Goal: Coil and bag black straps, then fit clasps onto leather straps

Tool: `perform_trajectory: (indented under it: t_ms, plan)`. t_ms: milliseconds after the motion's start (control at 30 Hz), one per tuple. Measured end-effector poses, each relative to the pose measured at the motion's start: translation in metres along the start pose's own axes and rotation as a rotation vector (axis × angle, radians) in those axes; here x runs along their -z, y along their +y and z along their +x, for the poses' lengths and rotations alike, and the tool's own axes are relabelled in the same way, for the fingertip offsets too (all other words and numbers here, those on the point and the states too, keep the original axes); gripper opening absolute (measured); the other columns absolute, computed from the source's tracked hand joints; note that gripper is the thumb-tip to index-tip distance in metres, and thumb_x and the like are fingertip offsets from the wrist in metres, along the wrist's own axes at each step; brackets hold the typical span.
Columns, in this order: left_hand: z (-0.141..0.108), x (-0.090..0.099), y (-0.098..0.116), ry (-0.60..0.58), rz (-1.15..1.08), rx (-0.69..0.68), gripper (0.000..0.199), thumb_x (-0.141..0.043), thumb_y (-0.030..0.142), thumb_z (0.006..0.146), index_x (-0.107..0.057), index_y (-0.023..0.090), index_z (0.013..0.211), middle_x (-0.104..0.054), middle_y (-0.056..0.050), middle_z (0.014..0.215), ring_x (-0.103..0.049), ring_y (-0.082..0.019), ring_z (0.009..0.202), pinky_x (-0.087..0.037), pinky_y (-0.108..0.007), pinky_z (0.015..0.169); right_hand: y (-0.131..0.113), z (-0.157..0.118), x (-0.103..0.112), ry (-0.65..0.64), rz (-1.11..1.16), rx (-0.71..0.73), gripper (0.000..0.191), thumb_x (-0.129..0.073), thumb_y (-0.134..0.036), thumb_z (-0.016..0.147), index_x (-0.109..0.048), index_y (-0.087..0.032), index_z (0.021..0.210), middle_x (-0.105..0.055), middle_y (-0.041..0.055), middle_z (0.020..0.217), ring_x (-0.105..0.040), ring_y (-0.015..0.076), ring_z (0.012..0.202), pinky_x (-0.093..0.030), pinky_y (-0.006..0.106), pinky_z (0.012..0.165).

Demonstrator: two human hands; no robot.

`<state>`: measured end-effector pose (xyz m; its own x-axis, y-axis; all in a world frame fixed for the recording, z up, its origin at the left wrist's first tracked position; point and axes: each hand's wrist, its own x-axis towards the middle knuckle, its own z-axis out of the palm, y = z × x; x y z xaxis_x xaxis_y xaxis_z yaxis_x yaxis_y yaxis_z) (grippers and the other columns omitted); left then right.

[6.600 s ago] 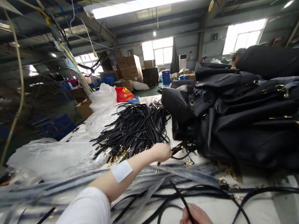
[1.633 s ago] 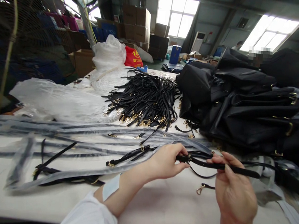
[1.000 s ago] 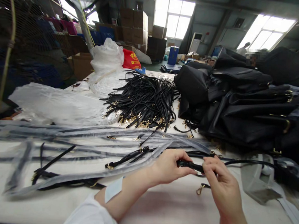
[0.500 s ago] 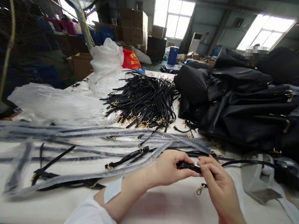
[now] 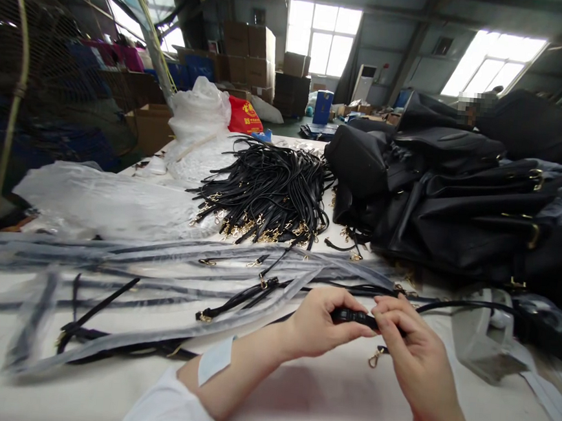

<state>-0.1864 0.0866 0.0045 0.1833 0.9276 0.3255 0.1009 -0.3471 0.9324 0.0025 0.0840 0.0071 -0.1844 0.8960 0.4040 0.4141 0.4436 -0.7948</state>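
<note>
Near the front of the white table, my left hand (image 5: 323, 322) is closed around a black strap (image 5: 350, 316), which looks folded or layered between thumb and fingers. My right hand (image 5: 409, 340) pinches the same strap just to the right, the fingertips of both hands nearly touching. A gold clasp (image 5: 375, 357) on a short black end hangs below my right hand. From the right hand a black strap runs right across a grey device (image 5: 483, 330). Loose black straps with gold clasps (image 5: 240, 298) lie left of my hands.
Plastic-wrapped straps (image 5: 120, 337) stretch across the table's left side. Behind them are clear plastic bags (image 5: 102, 196) and a big pile of black straps (image 5: 273, 187). Black bags (image 5: 460, 218) are heaped at the right. A person's head, blurred, shows behind the heap.
My hands stay almost in place on the strap. Slightly more of the black strap shows between the fingers of my left hand. The view has shifted a little.
</note>
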Motion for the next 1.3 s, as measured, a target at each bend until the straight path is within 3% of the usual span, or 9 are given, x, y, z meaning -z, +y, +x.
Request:
perform_trajectory:
  t_ms: [233,433,533,667,867,967,1100,1300]
  plan:
    - [-0.003,-0.005,-0.004,0.003,-0.012,-0.114,0.027,-0.084,0.033,0.071,-0.074,0.013,0.086,-0.072,-0.004,0.074,-0.057,-0.01,0.061,-0.044,-0.021,0.062,-0.007,-0.002,-0.009,-0.004,-0.016,0.064,0.021,-0.057,-0.031,0.095,-0.064,-0.026,0.077,-0.066,0.0007,0.092,-0.063,0.0225,0.102,-0.023,0.047,0.117]
    - [0.003,0.003,0.001,-0.003,0.009,-0.111,0.025,-0.083,0.033,0.073,-0.075,0.014,0.086,-0.072,-0.003,0.073,-0.056,-0.01,0.06,-0.043,-0.021,0.061,0.006,-0.001,-0.006,-0.04,0.058,0.005,0.02,-0.058,-0.034,0.095,-0.064,-0.026,0.077,-0.067,0.0015,0.098,-0.06,0.0254,0.112,-0.017,0.052,0.119]
    - [0.005,0.008,0.005,0.024,0.006,-0.039,0.025,-0.083,0.034,0.072,-0.075,0.014,0.086,-0.071,-0.003,0.071,-0.054,-0.01,0.058,-0.041,-0.021,0.057,0.012,0.001,-0.004,-0.028,0.139,-0.074,0.015,-0.062,-0.037,0.092,-0.065,-0.026,0.083,-0.067,0.0039,0.105,-0.056,0.03,0.12,-0.022,0.055,0.116]
    - [0.002,0.003,0.003,0.059,0.005,-0.023,0.028,-0.083,0.037,0.071,-0.075,0.014,0.086,-0.07,-0.003,0.071,-0.053,-0.01,0.058,-0.041,-0.021,0.057,0.012,0.002,-0.007,-0.02,0.185,-0.11,0.015,-0.063,-0.037,0.092,-0.064,-0.025,0.082,-0.065,0.0051,0.107,-0.054,0.0299,0.121,-0.032,0.05,0.111]
    - [0.0,-0.006,-0.007,0.044,0.053,-0.113,0.031,-0.078,0.042,0.076,-0.072,0.013,0.088,-0.07,-0.003,0.072,-0.053,-0.011,0.058,-0.042,-0.022,0.058,0.006,0.001,-0.01,-0.058,0.135,-0.016,0.014,-0.061,-0.032,0.093,-0.064,-0.024,0.082,-0.066,0.0059,0.106,-0.057,0.0279,0.115,-0.032,0.05,0.112]
    - [0.001,-0.004,-0.006,-0.034,0.088,-0.136,0.034,-0.069,0.042,0.084,-0.069,0.013,0.101,-0.072,-0.007,0.085,-0.058,-0.014,0.066,-0.046,-0.025,0.064,0.003,-0.001,-0.007,-0.038,0.106,0.024,0.005,-0.06,-0.029,0.093,-0.063,-0.025,0.092,-0.065,0.0065,0.108,-0.059,0.0271,0.111,-0.038,0.048,0.107]
    - [0.001,-0.002,-0.002,-0.145,0.043,-0.15,0.04,-0.056,0.036,0.091,-0.059,0.013,0.124,-0.069,-0.013,0.107,-0.063,-0.02,0.089,-0.051,-0.031,0.079,-0.001,-0.003,-0.003,-0.012,-0.035,0.098,0.031,-0.062,-0.028,0.09,-0.057,-0.028,0.121,-0.06,0.0078,0.122,-0.054,0.0276,0.119,-0.041,0.046,0.104]
    - [0.001,-0.008,-0.008,-0.112,-0.074,-0.038,0.04,-0.073,0.036,0.079,-0.052,0.015,0.106,-0.058,-0.003,0.086,-0.054,-0.013,0.074,-0.046,-0.027,0.069,0.006,0.001,-0.003,-0.036,-0.299,0.316,0.031,-0.062,-0.023,0.09,-0.059,-0.029,0.119,-0.063,0.0048,0.113,-0.058,0.0233,0.11,-0.031,0.051,0.113]
